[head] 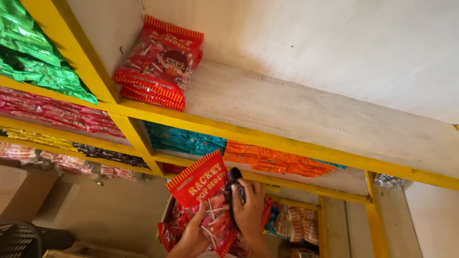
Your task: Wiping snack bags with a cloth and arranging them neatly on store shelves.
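**Red lollipop bag held up between both hands, below the shelf stack**

Both hands are raised at the bottom of the view, closed on one red plastic bag of stick lollipops with a serrated top edge (206,200). The left hand (193,235) pinches the bag's lower edge from underneath, fingers curled shut on the film. The right hand (248,210) presses against the bag's right side, its fingers also folded around a small black object (235,179); that looks like a handheld tool or device, though the view is too poor to be sure.

The bag's long axis runs on a slant, from the lower corner near the left hand up and leftwards to the serrated edge, which points away from both hands. The bag lies just left of the right hand and directly above the left hand, so both touch it; the left hand carries it from below.

Well above and to the left of the hands, a stack of matching red lollipop bags (160,64) lies on the pale shelf board with a yellow painted front rail (296,114). The shelf space to the right of that stack shows bare board. Just beyond the hands, below the held bag, more red bags (174,229) sit bunched together. Teal packets (184,139) and orange packets (275,161) fill the shelf between.
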